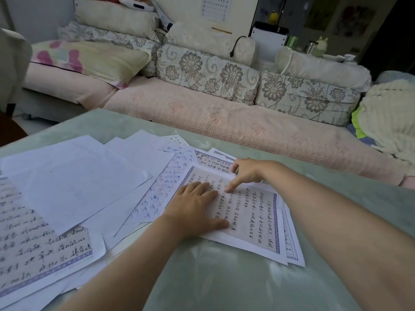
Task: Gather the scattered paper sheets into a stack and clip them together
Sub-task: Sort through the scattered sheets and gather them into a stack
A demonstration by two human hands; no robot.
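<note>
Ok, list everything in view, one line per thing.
paper sheets: many, white, some handwritten, scattered over the table's left and middle
table: one, pale green, foreground
sofa: one, pink cover, behind table
floral cushions: several, cream-brown, along sofa back
pillow: one, yellow-pink, sofa left
blanket: one, cream, sofa right
left hand: flat on the bordered sheet
right hand: fingers at that sheet's top edge

Ahead of you stands a long sofa [224, 122] under a pink quilted cover, backed by floral cushions [206, 72]. A pale green table [224, 277] fills the foreground. The light is soft and dim.
</note>
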